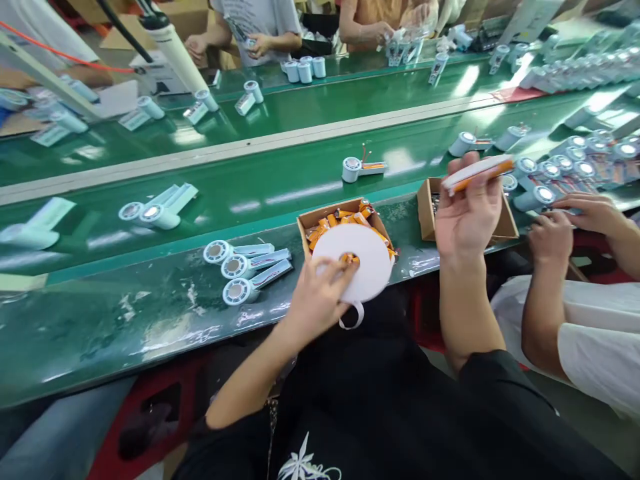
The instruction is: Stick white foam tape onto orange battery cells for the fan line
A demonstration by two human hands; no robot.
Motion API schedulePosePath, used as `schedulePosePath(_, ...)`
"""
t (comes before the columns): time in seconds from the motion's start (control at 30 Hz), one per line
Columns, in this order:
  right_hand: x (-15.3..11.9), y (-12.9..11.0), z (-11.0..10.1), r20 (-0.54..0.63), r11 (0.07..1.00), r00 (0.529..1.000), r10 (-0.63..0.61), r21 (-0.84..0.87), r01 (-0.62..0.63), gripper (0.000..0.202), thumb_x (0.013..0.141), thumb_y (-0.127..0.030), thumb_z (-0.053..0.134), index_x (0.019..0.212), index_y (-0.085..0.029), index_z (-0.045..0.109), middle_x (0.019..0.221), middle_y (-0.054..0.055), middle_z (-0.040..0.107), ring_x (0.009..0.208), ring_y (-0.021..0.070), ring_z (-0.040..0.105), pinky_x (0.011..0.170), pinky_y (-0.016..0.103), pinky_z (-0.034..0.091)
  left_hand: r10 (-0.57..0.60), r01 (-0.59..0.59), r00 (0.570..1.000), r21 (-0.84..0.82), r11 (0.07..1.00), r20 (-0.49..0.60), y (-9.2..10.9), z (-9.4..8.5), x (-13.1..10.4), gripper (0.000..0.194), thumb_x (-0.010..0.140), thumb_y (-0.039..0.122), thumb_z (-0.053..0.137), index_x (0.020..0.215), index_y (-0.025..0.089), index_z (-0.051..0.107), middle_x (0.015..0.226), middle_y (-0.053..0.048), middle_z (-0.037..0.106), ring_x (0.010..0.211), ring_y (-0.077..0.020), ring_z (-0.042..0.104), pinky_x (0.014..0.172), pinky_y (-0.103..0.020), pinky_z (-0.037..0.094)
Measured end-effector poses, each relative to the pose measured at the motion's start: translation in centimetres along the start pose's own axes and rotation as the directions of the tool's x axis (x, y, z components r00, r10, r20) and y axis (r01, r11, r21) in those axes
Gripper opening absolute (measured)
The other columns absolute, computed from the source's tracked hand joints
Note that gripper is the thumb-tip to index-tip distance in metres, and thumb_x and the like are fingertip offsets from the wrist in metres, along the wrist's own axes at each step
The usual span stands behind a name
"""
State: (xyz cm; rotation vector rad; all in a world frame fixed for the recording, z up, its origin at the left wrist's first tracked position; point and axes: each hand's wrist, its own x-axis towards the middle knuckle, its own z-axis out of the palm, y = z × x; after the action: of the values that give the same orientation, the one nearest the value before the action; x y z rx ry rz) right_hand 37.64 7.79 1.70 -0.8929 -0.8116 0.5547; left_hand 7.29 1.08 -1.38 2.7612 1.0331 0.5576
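A white disc-shaped roll of tape with a hole in its middle is gripped by my left hand, a strip curling from its lower edge. It lies over a cardboard box of orange wrapped pieces. Raised to the right, my right hand holds a flat orange and white piece between thumb and fingers. Behind that hand stands a second cardboard box with small parts, largely hidden. Left of the roll, several light-blue fan bodies with handles lie on the bench.
The green conveyor carries more light-blue fan bodies. At the right, a co-worker's hands work beside many fan units. Other people sit across the line. The bench edge runs in front of my body.
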Motion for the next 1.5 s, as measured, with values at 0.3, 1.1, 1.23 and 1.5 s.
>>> schedulePosePath(0.3,-10.6,-2.8,2.2,0.817,0.781,0.564,0.122,-0.429,0.453,0.024,0.1,-0.023,0.068,0.123,-0.024,0.075,0.116,0.008,0.08,0.107,0.0233,0.077,0.095,0.036,0.064,-0.007,-0.077,0.89,-0.166,0.983,-0.456,-1.2,-2.4,2.4,0.053,0.093,0.04,0.079,0.142,0.029,0.063,0.133,-0.011,0.065,0.122,-0.0281,0.059,0.107,-0.047,0.048)
schedulePosePath(1.1,-11.7,-2.3,1.2,0.886,0.953,0.375,0.273,-0.196,-0.23,0.044,0.095,-0.024,0.076,0.137,-0.026,0.064,0.096,0.002,0.081,0.085,0.0185,0.077,0.083,0.032,0.062,-0.323,0.117,0.872,-0.486,0.866,-0.367,-4.8,-5.0,-2.1,0.021,0.1,0.042,0.068,0.115,0.027,0.073,0.107,-0.005,0.079,0.102,-0.0213,0.073,0.097,-0.04,0.058)
schedulePosePath(1.23,-10.6,-1.8,-0.9,0.788,0.89,0.479,0.387,-0.185,-0.416,0.044,0.093,-0.025,0.079,0.134,-0.027,0.064,0.105,0.007,0.082,0.078,0.0208,0.079,0.071,0.035,0.066,-0.564,0.563,0.824,-0.036,0.826,-0.053,-15.2,-7.8,-4.7,0.037,0.1,0.05,0.054,0.096,0.025,0.08,0.122,-0.008,0.078,0.125,-0.0305,0.064,0.115,-0.051,0.047)
schedulePosePath(1.5,-8.0,-1.5,-1.5,0.427,0.957,0.859,0.282,-0.056,-0.286,0.047,0.08,-0.029,0.09,0.121,-0.034,0.07,0.123,0.005,0.078,0.107,0.026,0.078,0.078,0.038,0.069,-0.573,0.531,0.586,0.263,0.806,0.573,-23.6,-9.7,-2.3,0.056,0.094,0.068,0.043,0.106,0.029,0.082,0.154,-0.004,0.06,0.125,-0.0325,0.063,0.107,-0.041,0.049)
